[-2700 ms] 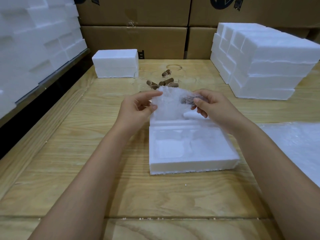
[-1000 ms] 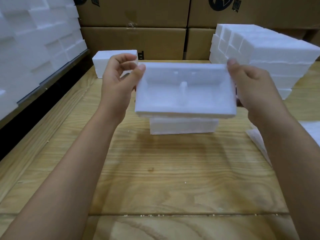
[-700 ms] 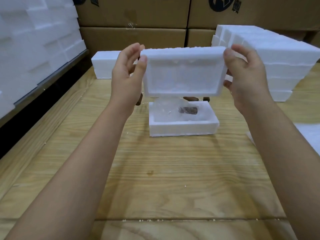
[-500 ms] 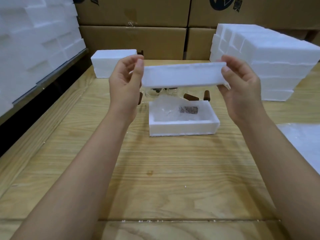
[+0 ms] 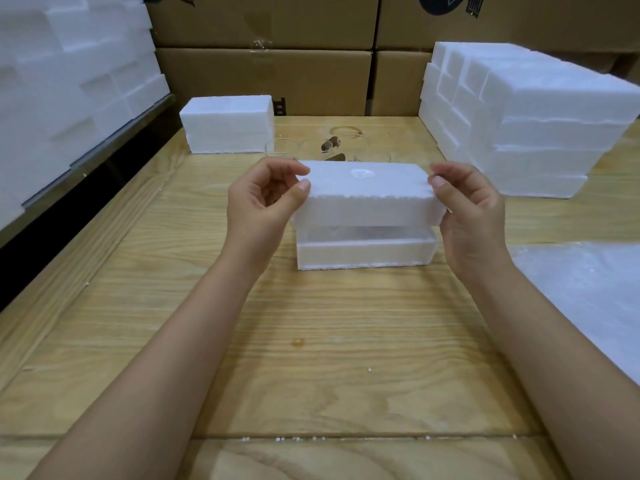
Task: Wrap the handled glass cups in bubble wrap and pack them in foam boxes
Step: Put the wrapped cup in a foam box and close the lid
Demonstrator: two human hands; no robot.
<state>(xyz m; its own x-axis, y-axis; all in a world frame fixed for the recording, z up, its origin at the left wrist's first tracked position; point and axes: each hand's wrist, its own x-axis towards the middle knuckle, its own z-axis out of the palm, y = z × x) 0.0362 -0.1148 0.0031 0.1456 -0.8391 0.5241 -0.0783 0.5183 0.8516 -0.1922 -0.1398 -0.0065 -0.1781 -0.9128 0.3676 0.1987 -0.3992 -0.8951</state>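
Both hands up over the table (image 5: 311, 341), holding the foam lid (image 5: 369, 194) by its short ends. Left hand (image 5: 259, 202): thumb on the near left corner, fingers (image 5: 294, 169) curled over the far top edge, clamped on the lid. Right hand (image 5: 467, 206): thumb at the near right corner, the other fingers wrap behind the end and are mostly hidden; also clamped on the lid.

Lid is level, closed face up, with a small round mark on top. It hangs directly above the foam box base (image 5: 365, 252), which sits on the table just below the fingers. Narrow gap between lid and base, not seated yet. Through the gap: something clear with a dark patch inside the base, presumably the wrapped cup, too obscured to confirm.

Beyond the fingers, on the far side of the lid: bare glass cups (image 5: 332, 147) with brown handles, partly hidden by the lid. Count unclear.

Further out to the left of the left fingers: one closed foam box (image 5: 227, 123). To the right of the right fingers: tall stack of foam boxes (image 5: 526, 119). Below and right of the right fingers, at the table edge: bubble wrap sheet (image 5: 588, 292), lying flat.

Cardboard cartons (image 5: 270, 77) along the back, more foam stacked (image 5: 69, 64) far left.
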